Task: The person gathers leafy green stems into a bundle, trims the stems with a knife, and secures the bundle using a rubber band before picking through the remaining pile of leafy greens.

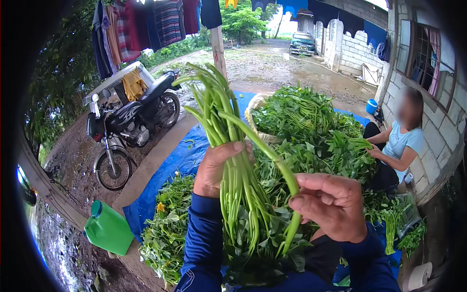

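Observation:
A bundle of long green stems point(236, 180) stands upright in my left hand point(221, 165), whose fingers wrap round its middle. Dark leaves hang at the bundle's lower end. My right hand point(333, 204) pinches one thicker stem point(265, 146) between thumb and fingers. That stem slants from the top of the bundle down to the right, and its lower end is split. Behind the bundle lies a large heap of leafy greens point(311, 155). More greens point(168, 233) are piled to the left of my left forearm.
A blue tarp point(158, 185) lies under the greens. At the left are a green jug point(109, 228) and a motorcycle point(134, 121). On the right, a seated person point(404, 146) holds greens beside a block wall point(438, 131). Clothes point(160, 24) hang overhead.

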